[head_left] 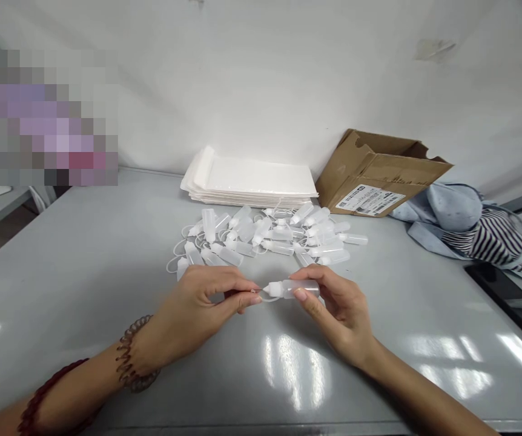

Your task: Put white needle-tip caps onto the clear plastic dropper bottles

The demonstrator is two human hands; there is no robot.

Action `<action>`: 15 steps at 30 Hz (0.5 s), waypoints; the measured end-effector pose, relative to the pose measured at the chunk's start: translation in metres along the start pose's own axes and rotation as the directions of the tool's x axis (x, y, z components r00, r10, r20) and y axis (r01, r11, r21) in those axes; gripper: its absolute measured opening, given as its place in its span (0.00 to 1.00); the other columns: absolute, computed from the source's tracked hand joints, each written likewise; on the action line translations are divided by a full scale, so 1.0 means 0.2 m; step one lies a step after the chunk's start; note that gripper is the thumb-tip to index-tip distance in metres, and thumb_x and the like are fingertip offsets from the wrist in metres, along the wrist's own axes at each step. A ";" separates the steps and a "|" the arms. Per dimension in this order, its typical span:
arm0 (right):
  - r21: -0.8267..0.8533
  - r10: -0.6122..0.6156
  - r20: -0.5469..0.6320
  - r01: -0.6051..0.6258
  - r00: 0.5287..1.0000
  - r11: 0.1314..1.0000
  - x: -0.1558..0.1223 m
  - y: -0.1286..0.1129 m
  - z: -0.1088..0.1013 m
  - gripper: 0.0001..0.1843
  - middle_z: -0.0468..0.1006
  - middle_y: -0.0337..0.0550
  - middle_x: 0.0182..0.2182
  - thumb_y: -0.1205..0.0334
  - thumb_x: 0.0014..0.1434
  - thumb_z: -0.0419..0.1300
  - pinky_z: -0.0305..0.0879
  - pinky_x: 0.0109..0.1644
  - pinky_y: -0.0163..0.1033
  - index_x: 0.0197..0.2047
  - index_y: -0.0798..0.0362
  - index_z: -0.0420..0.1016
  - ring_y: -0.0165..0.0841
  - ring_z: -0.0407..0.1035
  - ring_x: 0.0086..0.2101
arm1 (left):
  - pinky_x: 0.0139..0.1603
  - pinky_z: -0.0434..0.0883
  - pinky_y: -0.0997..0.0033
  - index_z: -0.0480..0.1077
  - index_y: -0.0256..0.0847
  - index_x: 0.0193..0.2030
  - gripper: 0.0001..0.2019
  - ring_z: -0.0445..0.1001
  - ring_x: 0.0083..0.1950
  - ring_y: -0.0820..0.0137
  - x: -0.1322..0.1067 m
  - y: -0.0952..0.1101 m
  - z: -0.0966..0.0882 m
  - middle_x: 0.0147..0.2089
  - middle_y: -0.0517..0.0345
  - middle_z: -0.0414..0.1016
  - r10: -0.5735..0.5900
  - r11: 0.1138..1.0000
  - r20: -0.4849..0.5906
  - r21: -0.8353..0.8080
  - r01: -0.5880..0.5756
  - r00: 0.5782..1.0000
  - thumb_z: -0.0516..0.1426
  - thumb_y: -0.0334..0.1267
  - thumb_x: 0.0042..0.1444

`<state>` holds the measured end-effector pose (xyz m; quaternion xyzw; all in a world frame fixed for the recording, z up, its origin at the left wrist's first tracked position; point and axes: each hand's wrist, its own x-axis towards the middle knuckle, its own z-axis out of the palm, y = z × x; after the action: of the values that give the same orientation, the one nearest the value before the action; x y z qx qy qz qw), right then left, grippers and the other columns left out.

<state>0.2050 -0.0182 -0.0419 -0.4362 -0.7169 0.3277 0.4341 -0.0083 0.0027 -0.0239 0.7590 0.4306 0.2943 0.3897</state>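
My right hand (pixel 333 303) holds a small translucent dropper bottle (pixel 304 289) on its side, thumb and fingers round its body. The white nozzle (pixel 270 289) points left. Facing it, my left hand (pixel 218 297) is closed in a pinch just off the tip. A thin, dark, needle-like piece (pixel 259 289) spans the small gap from those fingertips to the nozzle. From the bottle's neck a thin white strap (pixel 270 300) loops toward my left thumb; its end is hidden by the fingers. Just beyond my hands lies a loose pile of similar bottles (pixel 243 233), several with strap loops showing.
Behind the pile, white padded envelopes (pixel 261 175) are stacked against the wall. An open cardboard box (pixel 374 175) leans beside them. Farther right are bunched blue and striped cloth (pixel 479 224) and a black phone-like slab (pixel 510 300). The grey table (pixel 83 254) reflects light.
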 end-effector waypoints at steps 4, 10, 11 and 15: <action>-0.006 -0.015 -0.003 0.015 1.000 1.000 0.00 -0.01 0.00 0.04 0.71 0.37 0.27 0.68 0.59 0.57 0.58 0.28 0.33 0.39 0.53 0.71 0.26 0.63 0.26 | 0.28 0.65 0.82 0.77 0.40 0.31 0.05 0.71 0.26 0.78 0.00 -0.01 0.01 0.24 0.65 0.75 0.040 0.999 -0.010 0.003 -0.040 0.999 0.59 0.30 0.54; -0.008 -0.022 -0.014 0.022 1.000 1.000 0.00 -0.02 0.00 0.04 0.71 0.37 0.27 0.69 0.58 0.57 0.59 0.29 0.33 0.38 0.53 0.71 0.27 0.63 0.26 | 0.30 0.65 0.81 0.77 0.40 0.31 0.06 0.71 0.27 0.78 0.00 -0.02 0.01 0.25 0.65 0.76 0.067 0.998 -0.013 0.010 -0.067 0.998 0.59 0.29 0.54; -0.008 -0.021 -0.008 0.021 1.000 1.000 0.00 -0.02 0.00 0.04 0.71 0.37 0.27 0.68 0.59 0.57 0.59 0.29 0.33 0.38 0.53 0.71 0.27 0.63 0.26 | 0.30 0.65 0.81 0.77 0.41 0.31 0.06 0.71 0.27 0.78 0.00 -0.02 0.01 0.25 0.65 0.76 0.069 0.998 -0.012 0.014 -0.069 0.998 0.59 0.29 0.54; -0.009 -0.032 0.019 0.032 0.999 0.999 0.00 -0.02 0.00 0.04 0.70 0.38 0.25 0.68 0.59 0.56 0.58 0.28 0.34 0.38 0.54 0.71 0.27 0.63 0.25 | 0.30 0.65 0.82 0.77 0.40 0.30 0.06 0.71 0.27 0.78 0.00 -0.02 0.01 0.25 0.65 0.76 0.081 0.997 -0.014 0.020 -0.081 0.997 0.60 0.28 0.54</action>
<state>0.2028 -0.0195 -0.0383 -0.4236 -0.7292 0.3214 0.4306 -0.0075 0.0033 -0.0278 0.7774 0.4053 0.3111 0.3669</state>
